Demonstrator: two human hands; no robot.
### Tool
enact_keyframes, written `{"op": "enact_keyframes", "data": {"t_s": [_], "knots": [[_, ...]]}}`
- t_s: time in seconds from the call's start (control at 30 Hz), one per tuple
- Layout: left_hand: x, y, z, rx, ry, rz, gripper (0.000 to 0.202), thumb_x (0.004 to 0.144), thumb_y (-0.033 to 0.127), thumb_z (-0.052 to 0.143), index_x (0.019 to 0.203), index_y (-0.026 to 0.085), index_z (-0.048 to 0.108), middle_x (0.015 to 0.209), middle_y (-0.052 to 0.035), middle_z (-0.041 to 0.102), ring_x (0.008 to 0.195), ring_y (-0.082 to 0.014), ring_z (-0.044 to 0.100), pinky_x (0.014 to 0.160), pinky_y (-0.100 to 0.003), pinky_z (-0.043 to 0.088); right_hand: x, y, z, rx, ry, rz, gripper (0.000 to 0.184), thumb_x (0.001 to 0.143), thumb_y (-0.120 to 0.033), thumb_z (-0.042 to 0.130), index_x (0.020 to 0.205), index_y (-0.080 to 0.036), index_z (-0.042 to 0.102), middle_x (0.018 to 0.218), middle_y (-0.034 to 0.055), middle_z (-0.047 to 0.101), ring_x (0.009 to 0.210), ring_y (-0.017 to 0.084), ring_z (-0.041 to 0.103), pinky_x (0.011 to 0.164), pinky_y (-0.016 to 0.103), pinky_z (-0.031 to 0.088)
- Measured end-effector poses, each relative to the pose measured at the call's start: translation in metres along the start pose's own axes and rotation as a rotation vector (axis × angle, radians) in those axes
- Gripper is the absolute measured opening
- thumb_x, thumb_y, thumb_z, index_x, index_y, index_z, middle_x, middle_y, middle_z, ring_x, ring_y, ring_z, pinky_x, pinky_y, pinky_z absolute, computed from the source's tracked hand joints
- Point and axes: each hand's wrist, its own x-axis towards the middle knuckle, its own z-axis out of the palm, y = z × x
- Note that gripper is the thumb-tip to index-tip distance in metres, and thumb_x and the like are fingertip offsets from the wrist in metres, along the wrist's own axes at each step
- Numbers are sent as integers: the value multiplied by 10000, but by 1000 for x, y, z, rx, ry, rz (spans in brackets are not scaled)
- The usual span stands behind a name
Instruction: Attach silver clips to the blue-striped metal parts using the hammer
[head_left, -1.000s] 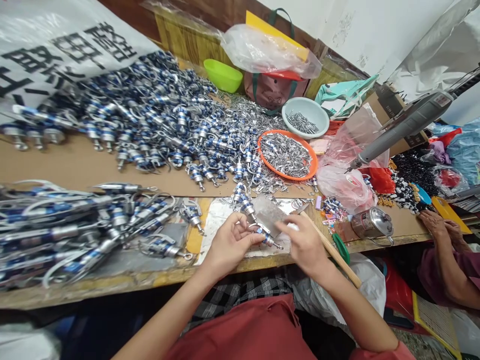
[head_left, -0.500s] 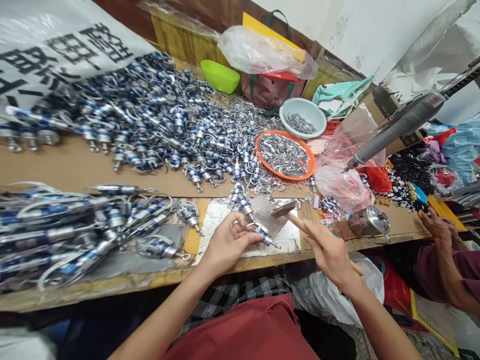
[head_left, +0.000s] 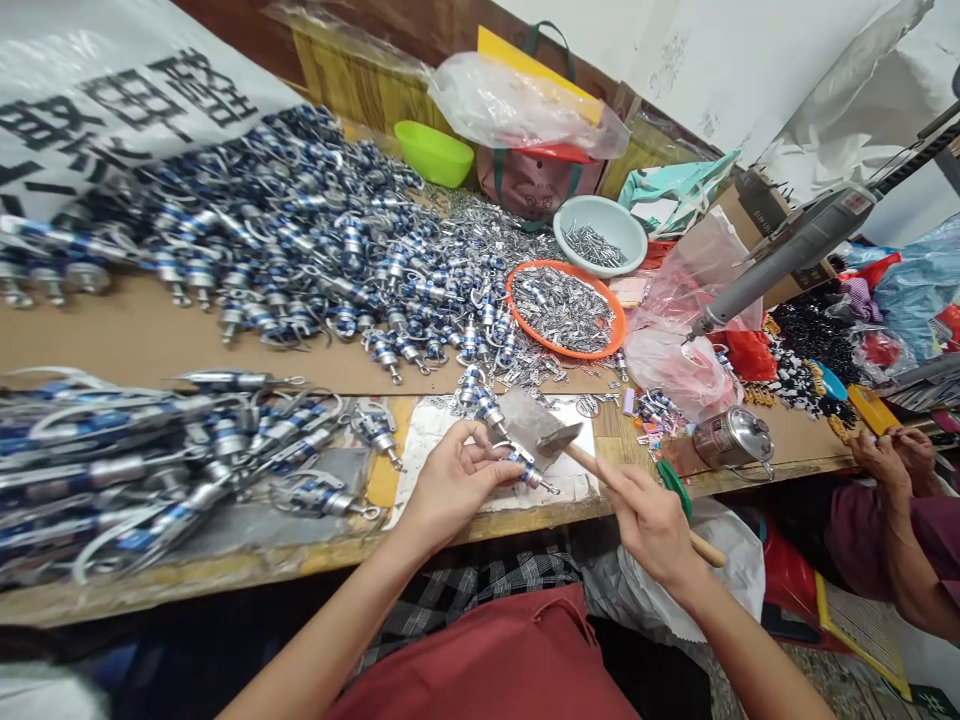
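My left hand [head_left: 452, 480] pinches a small blue and silver metal clip part [head_left: 526, 470] and holds it down on a pale mat [head_left: 442, 425] near the table's front edge. My right hand [head_left: 651, 522] grips the wooden handle of a small hammer [head_left: 561, 441]. The hammer's metal head rests just above and right of the held part, almost touching it. A small metal block [head_left: 525, 415] lies just behind the part.
Heaps of blue and silver clips [head_left: 285, 240] cover the table's left and back. An orange bowl [head_left: 564, 308] and a white bowl [head_left: 600, 235] hold small metal pieces. A steel cup [head_left: 731, 437] and an electric screwdriver [head_left: 780, 255] are at right. Another person's hands [head_left: 889, 455] work at far right.
My right hand picked up the hammer, raised it, and has now brought its head down toward the part in my left hand. My left hand stayed put.
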Motion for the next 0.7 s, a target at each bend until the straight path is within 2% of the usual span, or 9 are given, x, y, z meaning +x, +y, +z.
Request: {"op": "enact_keyframes", "data": {"t_s": [0.1,0.2,0.27,0.33,0.4,0.43,0.5,0.6,0.7], "knots": [[-2,0,-2,48,-29,9,432,488,214,759,776,202,437,581,65,654,583,-151,660,613,-273,530,-6,34,2,104,93,208,384,848,-261,501,1229,-229,525,1100,75,634,972,203,609,833,339,500],[-4,-1,-5,169,-43,68,331,515,261,760,775,176,572,648,10,693,656,-169,667,648,-267,522,-8,61,0,57,-32,351,378,845,-351,501,1180,-189,570,1119,94,630,1004,231,600,853,364,485],[-4,-1,-6,274,-23,99,248,536,289,749,729,165,656,678,-25,714,688,-189,667,665,-272,520,-2,65,0,-63,-105,371,355,863,-369,470,1152,-203,590,1063,84,652,947,225,616,806,345,493],[-4,-2,-7,356,9,124,202,549,305,738,700,176,703,679,-35,724,691,-204,664,662,-280,519,13,58,5,-213,-89,326,311,886,-348,438,1107,-219,616,1024,72,652,915,209,609,779,316,480],[-4,-2,-6,397,19,177,163,559,302,731,682,195,723,679,-31,723,692,-203,657,660,-278,516,38,47,14,-337,-69,221,278,904,-273,409,1056,-213,634,1034,71,637,937,193,581,798,289,448],[-4,-2,-5,404,10,215,139,561,295,729,666,204,728,682,-28,718,691,-196,650,657,-272,513,52,41,20,-382,-86,155,275,905,-217,396,1042,-201,634,1049,72,630,955,186,566,817,280,428],[-5,-3,-3,400,-12,289,100,559,280,730,635,216,732,682,-23,695,679,-176,632,637,-254,505,81,33,33,-468,-214,35,282,871,-106,403,1011,-181,636,1032,83,633,960,192,549,810,282,406],[-8,-5,-1,399,6,370,97,533,269,745,620,228,736,697,-21,632,673,-151,602,605,-230,489,116,27,49,-485,-309,-36,256,794,-19,441,848,-142,659,856,104,650,852,206,561,733,289,404],[-13,-7,1,437,30,454,89,555,279,738,630,232,737,789,-34,586,729,-154,589,600,-227,484,131,29,53,-466,-314,-63,270,737,20,449,844,-126,649,835,114,635,812,207,562,682,289,408]]}}
